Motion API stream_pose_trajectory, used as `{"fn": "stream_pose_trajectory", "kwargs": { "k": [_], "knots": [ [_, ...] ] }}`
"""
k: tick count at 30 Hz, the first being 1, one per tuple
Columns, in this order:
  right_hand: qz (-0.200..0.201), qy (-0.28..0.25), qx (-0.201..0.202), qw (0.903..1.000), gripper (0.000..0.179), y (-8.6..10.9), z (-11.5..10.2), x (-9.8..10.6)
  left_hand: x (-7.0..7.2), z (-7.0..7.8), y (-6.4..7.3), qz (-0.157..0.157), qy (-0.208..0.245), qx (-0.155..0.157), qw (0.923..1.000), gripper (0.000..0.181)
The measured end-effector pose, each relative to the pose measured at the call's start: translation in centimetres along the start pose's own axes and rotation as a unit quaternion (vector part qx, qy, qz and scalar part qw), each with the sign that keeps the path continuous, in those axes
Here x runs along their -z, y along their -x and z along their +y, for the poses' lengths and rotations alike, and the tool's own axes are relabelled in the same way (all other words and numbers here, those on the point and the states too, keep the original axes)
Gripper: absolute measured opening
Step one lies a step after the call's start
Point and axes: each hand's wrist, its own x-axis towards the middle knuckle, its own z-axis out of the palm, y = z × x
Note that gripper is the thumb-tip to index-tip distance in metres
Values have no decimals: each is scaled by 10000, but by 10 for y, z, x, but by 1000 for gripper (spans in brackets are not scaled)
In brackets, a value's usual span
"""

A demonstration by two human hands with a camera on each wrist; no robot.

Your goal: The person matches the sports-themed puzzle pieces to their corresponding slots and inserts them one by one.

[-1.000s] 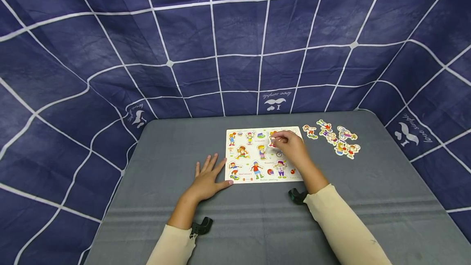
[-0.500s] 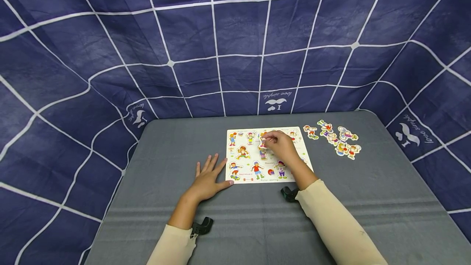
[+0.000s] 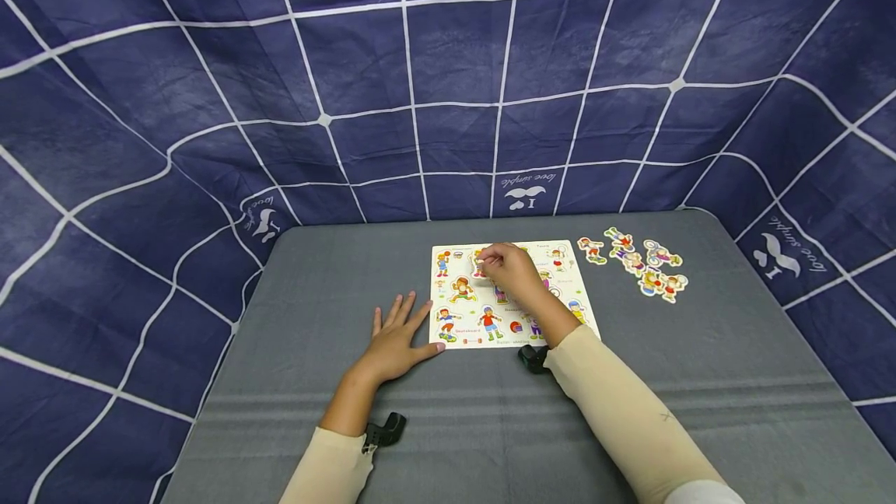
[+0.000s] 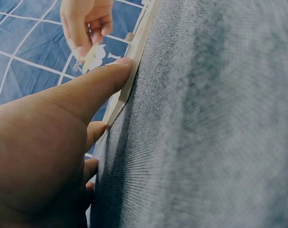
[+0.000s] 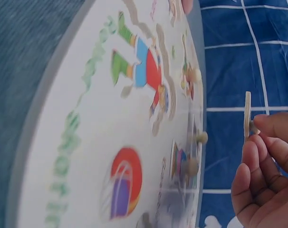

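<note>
a dark blue cloth [image 3: 448, 68] with white grid lines stands at the far and side edges of a grey table [image 3: 315, 278]. a pale right sleeve [image 3: 623, 418] comes in from five o'clock, a pale left sleeve [image 3: 327, 467] from seven.

the puzzle board [image 3: 575, 286], white with coloured sports figures, lies flat on the table. the left hand [image 3: 393, 347] rests at its eight o'clock with fingers spread, thumb touching the corner there and a fingertip at the edge near nine. the right hand [image 3: 516, 274] hangs over the board, thumb and fingers pinching the held piece [image 5: 247, 114]; hand and forearm hide the middle and a strip towards four o'clock.

a cluster of loose pieces [image 3: 632, 263] lies just past the board, between two and three o'clock, and a lone piece [image 3: 592, 250] sits on its board side. a black left wrist device [image 3: 385, 430] and a black right wrist device [image 3: 534, 358] show, the latter by the board's near edge, around five o'clock.

the held piece is over the board's ten o'clock, edge-on in the right wrist view and apart from the surface; from the left hand it lies between one and two. round pegs [image 5: 201, 137] stand up from the board.
</note>
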Motion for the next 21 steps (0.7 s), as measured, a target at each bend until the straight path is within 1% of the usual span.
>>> {"fn": "stream_pose_trajectory", "kwargs": {
  "k": [7, 15, 21],
  "knots": [
    [-234, 244, 11, 9994, 10, -9, -8, -12, -1, 0, 0, 64, 3, -29, 10000, 88],
    [-327, 360, 217, 9986, 11, -20, -14, -28, -1, -1, 0, 76, -17, -38, 10000, 88],
    [-398, 416, 346, 9977, 10, -28, -14, -40, -1, -1, 0, 74, 9, -42, 10000, 88]
  ]
}}
